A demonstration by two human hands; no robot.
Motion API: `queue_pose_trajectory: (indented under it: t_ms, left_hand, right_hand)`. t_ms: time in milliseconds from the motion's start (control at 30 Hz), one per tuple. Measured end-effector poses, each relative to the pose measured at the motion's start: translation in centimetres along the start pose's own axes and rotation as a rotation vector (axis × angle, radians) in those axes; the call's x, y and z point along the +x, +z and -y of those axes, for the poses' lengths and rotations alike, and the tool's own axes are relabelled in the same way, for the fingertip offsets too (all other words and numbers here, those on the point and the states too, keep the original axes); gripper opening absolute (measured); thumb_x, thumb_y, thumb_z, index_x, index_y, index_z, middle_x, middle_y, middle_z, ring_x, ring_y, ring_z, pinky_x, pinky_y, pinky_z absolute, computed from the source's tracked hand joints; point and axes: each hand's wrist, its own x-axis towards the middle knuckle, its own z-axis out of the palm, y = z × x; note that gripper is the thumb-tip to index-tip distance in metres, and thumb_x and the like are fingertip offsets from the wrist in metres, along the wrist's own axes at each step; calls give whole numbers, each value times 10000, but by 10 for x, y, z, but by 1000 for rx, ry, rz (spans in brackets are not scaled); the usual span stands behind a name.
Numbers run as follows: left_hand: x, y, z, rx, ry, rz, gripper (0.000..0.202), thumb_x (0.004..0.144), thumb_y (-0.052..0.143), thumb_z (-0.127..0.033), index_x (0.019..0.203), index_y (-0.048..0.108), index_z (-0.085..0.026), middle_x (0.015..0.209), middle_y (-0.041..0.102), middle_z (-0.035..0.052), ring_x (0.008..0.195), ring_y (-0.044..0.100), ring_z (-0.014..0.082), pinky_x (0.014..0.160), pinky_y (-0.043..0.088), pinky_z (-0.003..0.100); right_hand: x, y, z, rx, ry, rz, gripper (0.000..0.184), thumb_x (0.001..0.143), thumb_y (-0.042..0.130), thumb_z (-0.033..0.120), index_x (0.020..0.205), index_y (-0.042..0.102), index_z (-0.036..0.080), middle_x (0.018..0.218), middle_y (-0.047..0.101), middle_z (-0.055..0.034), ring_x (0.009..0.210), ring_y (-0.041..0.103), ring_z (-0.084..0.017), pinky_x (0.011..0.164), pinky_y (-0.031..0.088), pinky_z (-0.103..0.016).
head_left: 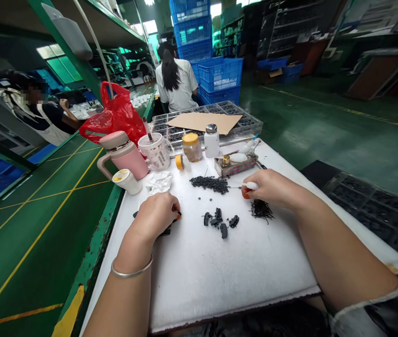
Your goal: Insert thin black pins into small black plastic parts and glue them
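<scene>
My left hand [156, 214] rests on the white foam mat [220, 267], fingers curled round a small black plastic part [166, 230] that shows under the palm. My right hand [272, 187] is closed in a pinch on a thin tool with a white handle [251, 186], its metal tip pointing left toward a heap of tiny black rings [210, 183]. Between the hands lie several small black plastic parts [220, 221]. A bundle of thin black pins [261, 209] lies just under my right hand.
At the mat's far edge stand a pink mug [125, 157], a white cup [155, 150], a yellow-lidded jar [191, 146], a white bottle [212, 140] and a small tray of bits [235, 164]. Behind are part trays under cardboard [204, 121], a red bag [116, 114], blue crates [220, 75] and two seated people.
</scene>
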Motion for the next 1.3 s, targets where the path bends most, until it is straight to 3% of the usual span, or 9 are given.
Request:
queue_pose_trajectory:
  t_ms: [167, 267, 367, 433, 600, 767, 933, 1100, 1300]
  left_hand:
    - [-3, 1, 1, 123, 28, 12, 151, 511, 704, -105, 515, 690, -255, 582, 612, 53, 522, 424, 176, 541, 237, 276]
    - [-3, -2, -2, 55, 31, 34, 120, 561, 690, -135, 544, 699, -253, 590, 615, 51, 530, 442, 180, 535, 248, 273]
    - [-2, -6, -10, -137, 55, 50, 30, 631, 696, -229, 650, 718, -239, 641, 628, 41, 560, 480, 175, 523, 277, 262]
    - [0, -8, -14, -307, 60, 69, 95, 672, 694, -292, 723, 708, -214, 659, 626, 30, 576, 493, 159, 525, 307, 250]
    - [3, -2, -21, -833, 4, 243, 225, 738, 684, -330, 879, 620, -166, 845, 683, 52, 642, 529, 108, 491, 325, 187]
    - [5, 10, -26, -1127, -63, 280, 369, 706, 754, -327, 1026, 654, -172, 722, 630, 5, 528, 497, 49, 449, 349, 147]
    - [6, 20, -34, -1309, -88, 376, 354, 641, 808, -249, 970, 716, -157, 724, 639, 16, 503, 547, 38, 473, 424, 135]
    - [6, 27, -37, -1369, -68, 406, 388, 623, 804, -146, 1000, 723, -186, 747, 644, 4, 590, 635, 82, 527, 489, 140]
    - [5, 32, -36, -1355, -53, 411, 338, 652, 785, -161, 983, 722, -194, 776, 665, 26, 693, 676, 151, 591, 549, 210]
  right_hand:
    - [-4, -3, -8, -18, 13, 151, 115, 662, 599, 184, 672, 712, 203, 666, 661, -8, 667, 595, -152, 558, 366, -231]
    - [-6, 1, -2, -55, 14, 190, 111, 642, 620, 175, 681, 719, 207, 663, 658, -10, 648, 586, -148, 532, 352, -226]
    - [-8, 4, 7, -123, 28, 213, 87, 624, 628, 160, 644, 706, 192, 602, 617, -19, 567, 542, -134, 482, 306, -231]
    - [-9, 5, 12, -157, 25, 219, 80, 627, 617, 154, 622, 692, 179, 573, 587, -24, 529, 506, -125, 472, 282, -238]
    - [-8, 1, 9, -82, -41, 250, 86, 691, 592, 197, 690, 677, 185, 688, 632, -20, 643, 543, -133, 565, 329, -225]
    - [-8, -3, 8, 17, -115, 118, 68, 727, 580, 234, 721, 611, 174, 742, 635, -9, 716, 544, -140, 631, 358, -221]
    - [-10, 3, 27, 232, -201, -95, 94, 750, 519, 154, 711, 604, 166, 707, 634, 15, 690, 562, -112, 632, 387, -205]
    - [-17, 20, 50, 502, -354, -200, 154, 771, 543, 108, 813, 680, 164, 750, 669, 16, 705, 612, -89, 659, 439, -179]
    - [-22, 34, 63, 537, -385, -322, 87, 778, 616, 136, 803, 691, 173, 722, 660, 37, 656, 584, -64, 626, 420, -165]
